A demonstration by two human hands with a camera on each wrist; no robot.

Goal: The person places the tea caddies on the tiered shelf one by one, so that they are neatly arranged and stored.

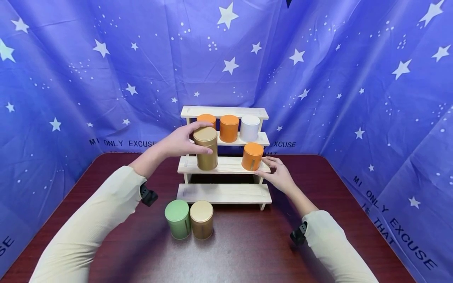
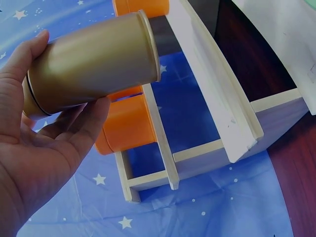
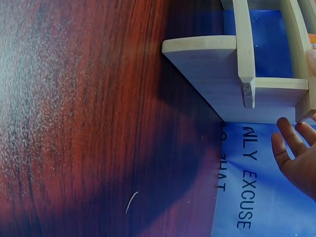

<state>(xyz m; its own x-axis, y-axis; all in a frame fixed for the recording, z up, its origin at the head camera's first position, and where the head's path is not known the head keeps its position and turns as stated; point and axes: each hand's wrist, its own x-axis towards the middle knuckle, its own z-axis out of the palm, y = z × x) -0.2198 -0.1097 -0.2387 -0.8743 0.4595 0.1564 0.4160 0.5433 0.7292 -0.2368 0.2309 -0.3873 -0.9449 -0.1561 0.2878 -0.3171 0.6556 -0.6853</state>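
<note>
L hand [image 1: 186,141] wrapped round tall gold can [image 1: 207,155], thumb opp. fingers; can's at 2nd-lowest tier [image 1: 228,164] of shelf [image 1: 223,192], contact unclear. R hand [image 1: 278,175]: fingers spread, just beside orange can [image 1: 252,157] at R end of same tier; can't tell if touching. Tier above: 2 other orange cans [image 1: 229,129] + white can [image 1: 249,129]. On table [image 1: 244,251], front L of shelf: green can [image 1: 178,220] & short gold can [image 1: 201,221], side by side.

Cream sleeves [image 1: 97,208], black wrist cameras [image 1: 149,196]
</note>
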